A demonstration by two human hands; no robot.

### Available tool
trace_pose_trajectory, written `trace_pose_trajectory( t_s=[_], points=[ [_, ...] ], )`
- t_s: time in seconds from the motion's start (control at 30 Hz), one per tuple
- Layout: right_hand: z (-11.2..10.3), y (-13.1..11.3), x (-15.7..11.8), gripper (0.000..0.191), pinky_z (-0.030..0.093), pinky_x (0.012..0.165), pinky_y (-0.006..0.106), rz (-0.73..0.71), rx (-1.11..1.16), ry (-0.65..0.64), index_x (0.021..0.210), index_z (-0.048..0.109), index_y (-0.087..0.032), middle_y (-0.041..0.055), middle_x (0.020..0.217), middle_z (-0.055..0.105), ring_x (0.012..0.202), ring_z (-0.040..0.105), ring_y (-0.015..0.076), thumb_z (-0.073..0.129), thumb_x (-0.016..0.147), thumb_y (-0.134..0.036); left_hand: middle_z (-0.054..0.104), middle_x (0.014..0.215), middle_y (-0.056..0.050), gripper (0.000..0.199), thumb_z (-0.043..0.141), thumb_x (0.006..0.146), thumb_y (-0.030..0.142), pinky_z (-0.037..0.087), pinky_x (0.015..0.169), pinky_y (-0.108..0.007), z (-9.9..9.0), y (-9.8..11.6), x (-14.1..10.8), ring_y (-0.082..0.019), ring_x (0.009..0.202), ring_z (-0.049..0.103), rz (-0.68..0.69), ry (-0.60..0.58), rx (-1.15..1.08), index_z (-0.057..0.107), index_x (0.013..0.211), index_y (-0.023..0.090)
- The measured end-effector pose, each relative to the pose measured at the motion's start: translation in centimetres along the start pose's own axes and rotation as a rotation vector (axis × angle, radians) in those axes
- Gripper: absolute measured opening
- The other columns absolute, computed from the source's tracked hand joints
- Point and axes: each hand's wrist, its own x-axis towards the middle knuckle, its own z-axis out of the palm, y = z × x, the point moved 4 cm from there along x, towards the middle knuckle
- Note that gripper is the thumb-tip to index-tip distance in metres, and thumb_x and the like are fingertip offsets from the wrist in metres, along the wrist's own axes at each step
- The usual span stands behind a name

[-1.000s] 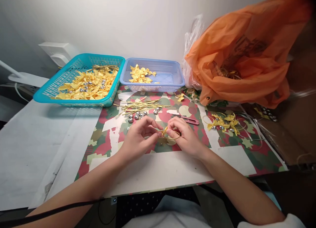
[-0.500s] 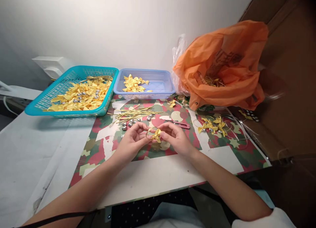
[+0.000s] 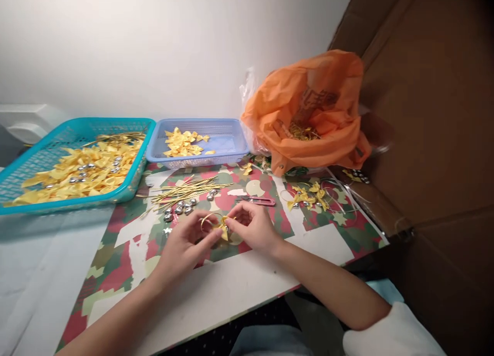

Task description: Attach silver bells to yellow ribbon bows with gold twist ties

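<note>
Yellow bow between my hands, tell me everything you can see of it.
The yellow bow looks like folded ribbon, tapering to a point at the bottom, with a thin gold loop at its left. It is held over the patterned sheet between the left hand and right hand, which partly cover it; its middle is unclear.

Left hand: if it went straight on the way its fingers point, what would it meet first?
The yellow bow, already at the left hand's thumb tip; beyond it, probably the right hand, though depth there is hard to judge.

Satiny cloth bow, shiny metal bells, smooth plastic baskets
</note>
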Motion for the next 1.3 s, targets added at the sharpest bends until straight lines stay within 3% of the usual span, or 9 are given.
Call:
trace_pose_trajectory(
  t_s=[0.1,0.23,0.53,0.67,0.83,0.93,1.07,1.13,1.3],
  points=[
    [-1.8,-1.1,0.6,0.006,0.045,0.054,0.022,-0.105,-0.165,0.131,0.071,0.058,-0.019,-0.0022,0.063,0.061,0.056,0.058,0.0110,0.061,0.075,-0.023,0.064,0.082,-0.001,0.028,0.066,0.080,0.047,0.055,0.060,-0.027,-1.1,0.4,0.1,-0.015,0.065,0.061,0.038,0.157,0.148,0.061,0.090,0.022],
    [-5.6,-2.3,0.6,0.001,0.042,0.053,0.022,-0.152,-0.388,0.284,0.074,0.058,-0.020,-0.0036,0.062,0.059,0.054,0.054,0.0109,0.058,0.074,-0.019,0.065,0.080,0.000,0.029,0.065,0.080,0.050,0.054,0.060,-0.027,-2.2,0.1,0.4,-0.017,0.066,0.063,0.066,0.210,0.299,0.061,0.092,0.024],
    [-14.1,-1.1,-5.9,0.008,0.037,0.054,0.024,0.041,-0.705,0.411,0.087,0.063,-0.021,-0.0001,0.071,0.067,0.053,0.053,0.0127,0.057,0.082,-0.023,0.064,0.089,-0.003,0.007,0.058,0.087,0.028,0.051,0.062,-0.026,-1.3,1.5,0.0,-0.017,0.075,0.062,0.605,0.172,0.723,0.061,0.082,0.024],
    [-19.0,-0.9,-7.9,0.014,0.039,0.055,0.025,0.012,-0.688,0.532,0.090,0.063,-0.021,0.0007,0.074,0.068,0.053,0.051,0.0129,0.058,0.085,-0.033,0.067,0.092,-0.004,0.005,0.058,0.086,0.024,0.051,0.071,-0.029,1.4,2.9,0.8,-0.020,0.083,0.065,0.722,0.076,0.888,0.064,0.086,0.024],
    [-23.2,-0.5,-7.8,0.014,0.042,0.058,0.028,-0.059,-0.683,0.624,0.086,0.063,-0.020,0.0027,0.073,0.066,0.056,0.052,0.0157,0.056,0.086,-0.033,0.068,0.093,-0.007,0.011,0.053,0.089,0.029,0.049,0.076,-0.037,7.5,5.2,5.4,-0.024,0.088,0.062,0.624,-0.016,0.932,0.063,0.089,0.023],
    [-23.9,-0.6,-7.0,0.013,0.045,0.063,0.031,-0.114,-0.741,0.636,0.087,0.063,-0.021,0.0052,0.078,0.066,0.064,0.056,0.0191,0.057,0.086,-0.032,0.068,0.094,-0.008,0.017,0.051,0.090,0.033,0.047,0.077,-0.040,11.1,6.0,9.0,-0.027,0.089,0.058,0.532,-0.088,0.950,0.064,0.092,0.023],
    [-24.0,-1.2,-5.8,0.012,0.047,0.071,0.033,-0.163,-0.781,0.605,0.091,0.062,-0.021,0.0064,0.087,0.067,0.074,0.059,0.0209,0.058,0.085,-0.030,0.066,0.096,-0.008,0.019,0.059,0.085,0.036,0.048,0.076,-0.039,15.0,5.6,11.8,-0.026,0.089,0.058,0.477,-0.408,0.899,0.069,0.094,0.022],
    [-23.9,-1.6,-5.5,0.010,0.047,0.073,0.033,-0.185,-0.778,0.596,0.091,0.062,-0.021,0.0059,0.090,0.067,0.075,0.058,0.0199,0.058,0.085,-0.027,0.066,0.095,-0.009,0.018,0.065,0.081,0.036,0.048,0.076,-0.039,16.0,5.2,12.2,-0.027,0.089,0.058,0.482,-0.480,0.928,0.070,0.089,0.022],
    [-22.7,-3.0,-5.7,0.005,0.045,0.070,0.030,-0.255,-0.753,0.597,0.087,0.061,-0.020,0.0043,0.088,0.066,0.074,0.055,0.0175,0.058,0.085,-0.024,0.066,0.086,-0.007,0.013,0.060,0.082,0.030,0.047,0.075,-0.037,16.0,4.6,11.9,-0.025,0.087,0.056,0.468,-0.487,0.832,0.066,0.076,0.020]
  ],
)
